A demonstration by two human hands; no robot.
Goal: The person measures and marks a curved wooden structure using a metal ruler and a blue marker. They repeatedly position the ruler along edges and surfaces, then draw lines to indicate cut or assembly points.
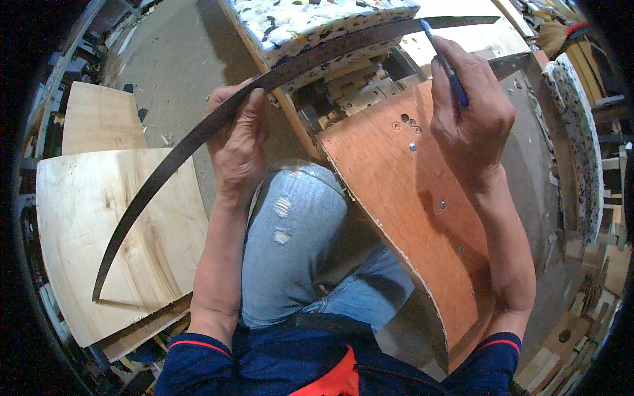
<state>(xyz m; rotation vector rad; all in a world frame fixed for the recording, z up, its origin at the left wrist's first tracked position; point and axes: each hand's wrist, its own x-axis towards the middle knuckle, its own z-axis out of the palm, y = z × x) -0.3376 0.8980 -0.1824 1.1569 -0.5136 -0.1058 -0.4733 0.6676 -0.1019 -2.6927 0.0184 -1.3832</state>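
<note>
My left hand (238,135) grips a long, thin dark strip (158,178), thumb on top and fingers beneath. The strip looks bowed in the wide view and runs from above a pale board at the lower left to the upper right. It lies along the near edge of a speckled foam block (317,20). A blue pen (454,82) is pinched in my right hand (472,112), its tip at the strip's far half. Whether the tip touches the strip or the surface behind it, I cannot tell. Below my right hand sits a reddish-brown plywood panel (389,178) with bolts and holes.
Pale wooden boards (72,211) are stacked on the left. Behind the plywood panel is an open wooden frame (356,89) with offcuts inside. Another speckled foam piece (576,132) stands at the right, near a brush (558,36). Scrap wood (561,343) lies at the lower right.
</note>
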